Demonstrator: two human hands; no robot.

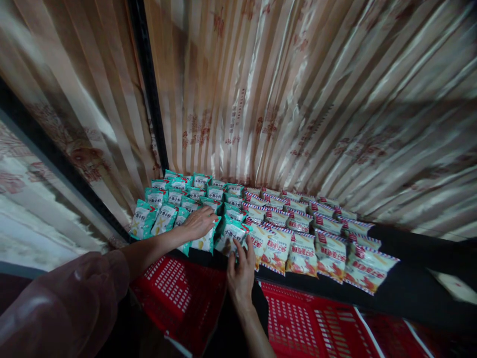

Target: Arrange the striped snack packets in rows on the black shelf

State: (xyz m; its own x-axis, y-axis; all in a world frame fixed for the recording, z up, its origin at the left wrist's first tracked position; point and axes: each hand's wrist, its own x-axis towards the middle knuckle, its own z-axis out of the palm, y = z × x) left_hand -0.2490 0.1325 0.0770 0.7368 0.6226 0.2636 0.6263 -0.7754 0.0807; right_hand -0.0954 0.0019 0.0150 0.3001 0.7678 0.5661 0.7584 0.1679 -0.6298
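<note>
Rows of teal-and-white snack bags stand on the left part of a black shelf. My left hand lies across the top of a front-row teal snack bag, fingers stretched to the right and thumb hidden. Just right of it, my right hand has its fingers spread against the lower front of another teal snack bag, which leans back slightly. White snack bags with red print and striped edges stand in rows beside the teal ones, close to my right fingers.
Red plastic baskets sit below the shelf's front edge. A pale printed curtain hangs behind the bags. Dark upright posts stand at the left. A small pale card lies at the shelf's right.
</note>
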